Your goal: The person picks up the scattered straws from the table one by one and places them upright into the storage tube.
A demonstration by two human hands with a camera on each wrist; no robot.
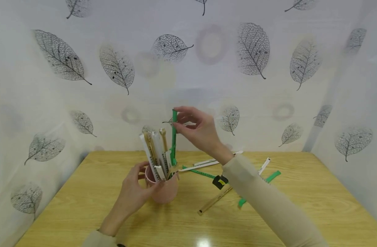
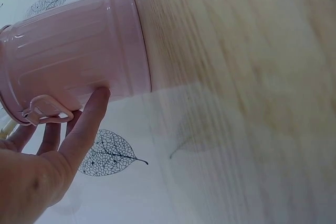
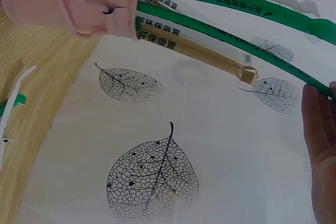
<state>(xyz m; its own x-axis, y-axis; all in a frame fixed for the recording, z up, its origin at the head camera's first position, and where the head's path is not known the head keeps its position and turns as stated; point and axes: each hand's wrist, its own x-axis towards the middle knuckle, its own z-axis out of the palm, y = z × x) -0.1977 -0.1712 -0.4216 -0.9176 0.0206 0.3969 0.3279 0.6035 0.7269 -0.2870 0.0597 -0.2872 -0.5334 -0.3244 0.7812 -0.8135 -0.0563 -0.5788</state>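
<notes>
A small pink pail (image 1: pixel 164 192) with side handles stands on the table, packed with paper-wrapped drinking straws (image 1: pixel 157 151) in white, brown and green. My left hand (image 1: pixel 134 187) holds the pail, thumb across the near side and fingers round the left; in the left wrist view, fingers lie along the pail's wall (image 2: pixel 73 51) near a handle. My right hand (image 1: pixel 201 127) pinches the upper end of a green wrapped straw (image 1: pixel 174 137) between thumb and fingers. That straw stands nearly upright, its lower end among the others at the pail's rim. The right wrist view shows its printed wrapper (image 3: pixel 236 40) running into the pail.
To the right on the wooden table (image 1: pixel 93 192) lie several loose straws: a brown one (image 1: pixel 214 202), a green one (image 1: pixel 273 176) partly under my right forearm, and white ones (image 1: pixel 204 164). A black object with a yellow mark (image 1: pixel 220 182) lies among them. A leaf-patterned sheet (image 1: pixel 188 79) hangs behind.
</notes>
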